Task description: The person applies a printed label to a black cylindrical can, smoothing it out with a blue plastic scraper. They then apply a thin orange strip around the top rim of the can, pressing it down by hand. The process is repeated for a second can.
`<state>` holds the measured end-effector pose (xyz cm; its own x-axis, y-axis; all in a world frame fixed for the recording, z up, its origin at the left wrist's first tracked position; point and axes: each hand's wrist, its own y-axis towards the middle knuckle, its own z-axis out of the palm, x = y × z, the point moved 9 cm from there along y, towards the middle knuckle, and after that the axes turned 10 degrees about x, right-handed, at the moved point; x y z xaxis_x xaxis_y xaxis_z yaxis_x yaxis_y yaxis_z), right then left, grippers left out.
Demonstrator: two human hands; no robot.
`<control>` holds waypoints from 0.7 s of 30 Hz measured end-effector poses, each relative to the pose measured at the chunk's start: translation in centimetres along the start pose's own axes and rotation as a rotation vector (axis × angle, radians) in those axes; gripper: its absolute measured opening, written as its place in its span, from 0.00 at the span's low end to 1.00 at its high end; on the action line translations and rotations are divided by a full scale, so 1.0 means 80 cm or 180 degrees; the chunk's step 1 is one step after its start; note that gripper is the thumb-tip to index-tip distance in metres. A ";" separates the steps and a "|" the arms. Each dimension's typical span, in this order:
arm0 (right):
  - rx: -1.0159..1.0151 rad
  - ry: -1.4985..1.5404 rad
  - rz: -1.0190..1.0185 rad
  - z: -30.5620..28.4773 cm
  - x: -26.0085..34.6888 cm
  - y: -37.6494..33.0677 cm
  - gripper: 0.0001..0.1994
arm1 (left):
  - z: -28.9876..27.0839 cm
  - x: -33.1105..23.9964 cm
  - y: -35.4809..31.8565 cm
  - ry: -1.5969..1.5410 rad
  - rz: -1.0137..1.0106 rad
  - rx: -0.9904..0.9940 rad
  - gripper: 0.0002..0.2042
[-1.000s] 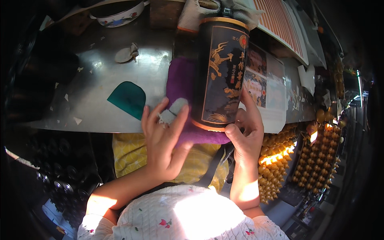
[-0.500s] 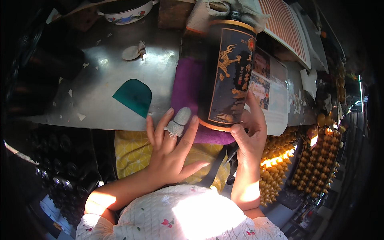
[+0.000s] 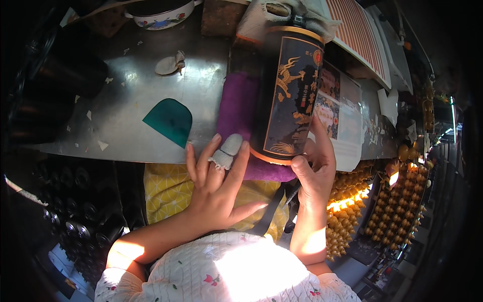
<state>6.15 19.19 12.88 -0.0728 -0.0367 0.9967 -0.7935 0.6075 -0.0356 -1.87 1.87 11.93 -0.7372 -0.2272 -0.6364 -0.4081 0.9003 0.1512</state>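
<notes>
A: Bottle (image 3: 289, 95), black and cylindrical with gold figures on its label, lies on its side across a purple cloth (image 3: 237, 113) at the near edge of the metal table (image 3: 126, 100). Neck end points toward 12 o'clock, base toward 6.

B: Hands?

A: Right hand (image 3: 314, 168) sits at the base, at about 5 o'clock from the bottle's middle. Thumb presses the bottom rim, fingers run up the right side against the label. It is gripping the bottle, not closed round it fully.

B: And the left?

A: Left hand (image 3: 216, 186) is spread flat, fingers apart, at 7 o'clock from the bottle. Fingertips reach the purple cloth, just beside the bottle's base. One finger wears a grey wrap (image 3: 226, 151). It holds nothing.

B: Surroundings?

A: Green plastic scraper (image 3: 168, 121) on the table at 9 o'clock from the bottle, well apart. A small pale scrap (image 3: 168, 64) at 10 o'clock. A white bowl (image 3: 161, 12) with painted rim at 11 o'clock, far edge. Printed sheet (image 3: 339, 113) at 3 o'clock, partly under the bottle. Yellow patterned fabric (image 3: 168, 194) under the left hand, below the table edge. Rows of amber beads (image 3: 392, 211) at 4 o'clock.
</notes>
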 end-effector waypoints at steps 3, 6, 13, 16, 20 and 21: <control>0.0015 -0.0004 -0.0022 0.000 0.002 0.000 0.47 | -0.003 0.001 -0.003 -0.0221 -0.0105 -0.0137 0.43; 0.0050 -0.0014 -0.0058 0.002 0.003 0.000 0.46 | 0.001 -0.018 -0.013 0.0033 0.0462 -0.0451 0.42; 0.0148 -0.0325 -0.0132 0.006 0.016 0.000 0.41 | 0.009 -0.023 -0.012 -0.0249 0.0432 -0.0331 0.45; 0.0259 -0.0273 -0.0131 0.004 0.018 -0.002 0.33 | 0.011 -0.028 -0.014 -0.0068 0.0433 -0.0407 0.41; 0.0444 -0.0099 -0.0131 0.012 0.031 -0.002 0.24 | 0.012 -0.047 -0.009 0.0497 0.0628 -0.0486 0.33; 0.0451 -0.0092 -0.0181 0.012 0.033 -0.002 0.25 | 0.012 -0.053 -0.004 0.0599 0.0625 -0.0425 0.31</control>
<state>5.48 18.22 15.42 -0.0409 -0.0920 0.9949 -0.8741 0.4857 0.0090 1.92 2.92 13.89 -0.8908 -0.1297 -0.4356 -0.3059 0.8799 0.3636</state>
